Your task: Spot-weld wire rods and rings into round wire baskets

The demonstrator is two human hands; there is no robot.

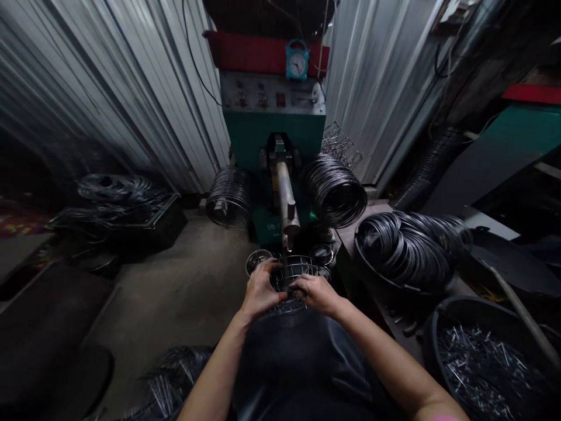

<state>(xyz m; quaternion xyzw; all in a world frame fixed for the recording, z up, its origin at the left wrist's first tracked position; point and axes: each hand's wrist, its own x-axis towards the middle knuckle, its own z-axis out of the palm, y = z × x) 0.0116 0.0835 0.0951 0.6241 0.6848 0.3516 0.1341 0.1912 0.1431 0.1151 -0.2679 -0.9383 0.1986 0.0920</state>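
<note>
A round wire frame (pixel 302 261) of dark metal rods sits just above my lap, under the electrode tip of a green machine. My left hand (pixel 261 290) curves around its left side, thumb and fingers gripping the wires. On the near right side, my right hand (pixel 319 292) is closed in a pinch against the frame. What its fingertips hold is too small and dark to make out. The machine's pale metal arm (pixel 287 196) reaches down toward the frame between my hands.
Wire rings hang in a left bundle (pixel 228 199) and a right bundle (pixel 335 190). At right stand a tub of wire rings (pixel 405 248) and a tub of short metal pieces (pixel 486 368). A blue clock (pixel 297 60) stands on the machine (pixel 245 131). Wire coils (pixel 118 190) lie at left.
</note>
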